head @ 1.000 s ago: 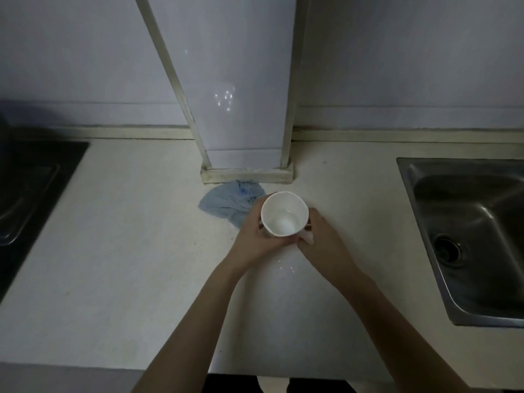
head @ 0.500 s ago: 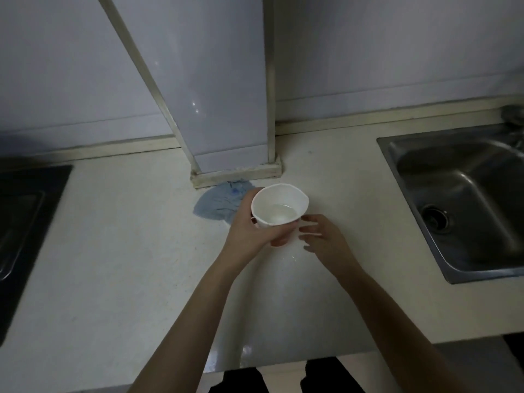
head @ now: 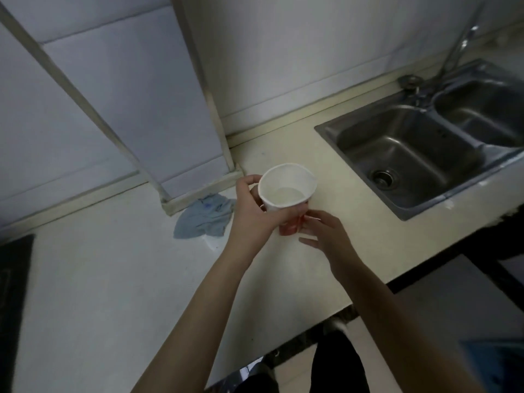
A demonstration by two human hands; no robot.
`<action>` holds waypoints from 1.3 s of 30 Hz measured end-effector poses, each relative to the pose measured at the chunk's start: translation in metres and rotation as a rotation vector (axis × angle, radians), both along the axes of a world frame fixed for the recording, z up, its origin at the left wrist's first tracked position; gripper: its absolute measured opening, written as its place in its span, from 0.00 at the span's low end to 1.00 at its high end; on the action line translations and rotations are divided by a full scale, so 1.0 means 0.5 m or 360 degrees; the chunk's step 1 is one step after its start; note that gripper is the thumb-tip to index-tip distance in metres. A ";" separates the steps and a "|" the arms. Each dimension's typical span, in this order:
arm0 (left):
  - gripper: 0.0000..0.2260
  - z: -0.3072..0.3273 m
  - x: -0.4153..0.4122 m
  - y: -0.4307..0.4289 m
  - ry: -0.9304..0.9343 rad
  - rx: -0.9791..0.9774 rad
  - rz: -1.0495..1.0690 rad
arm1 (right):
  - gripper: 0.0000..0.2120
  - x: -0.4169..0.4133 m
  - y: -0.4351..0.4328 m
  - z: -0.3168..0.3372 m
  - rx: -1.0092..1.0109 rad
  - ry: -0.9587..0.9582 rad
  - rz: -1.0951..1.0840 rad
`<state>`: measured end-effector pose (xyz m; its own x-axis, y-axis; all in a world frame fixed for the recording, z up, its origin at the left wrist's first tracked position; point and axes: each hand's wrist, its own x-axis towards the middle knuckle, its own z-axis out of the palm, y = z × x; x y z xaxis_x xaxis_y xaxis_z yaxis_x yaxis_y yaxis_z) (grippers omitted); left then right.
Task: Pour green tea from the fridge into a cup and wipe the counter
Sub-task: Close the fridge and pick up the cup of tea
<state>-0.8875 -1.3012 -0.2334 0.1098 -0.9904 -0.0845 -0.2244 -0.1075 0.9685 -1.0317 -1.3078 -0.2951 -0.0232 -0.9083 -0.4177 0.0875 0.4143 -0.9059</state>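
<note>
A white paper cup [head: 286,188] with a reddish lower part is held above the pale counter [head: 113,279], and my left hand [head: 255,214] is wrapped around its left side. The cup looks empty inside. My right hand [head: 326,236] hovers just below and right of the cup's base, fingers spread, fingertips near the red part. A crumpled blue cloth [head: 204,217] lies on the counter left of the cup, at the foot of a white pillar [head: 136,95].
A steel double sink [head: 419,154] with a tap [head: 453,52] is set into the counter at the right. A dark hob edge [head: 14,293] shows at the far left. The counter's front edge runs diagonally at lower right, with floor beyond.
The cup has been lifted off the counter in my left hand. My right hand has let go of it and opened. The view has swung right, showing more of the sink.
</note>
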 end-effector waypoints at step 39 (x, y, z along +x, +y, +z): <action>0.31 0.108 -0.925 -0.160 0.0092 -0.0130 -0.1180 | 0.09 -0.946 0.051 0.117 0.0037 -0.0658 -0.0925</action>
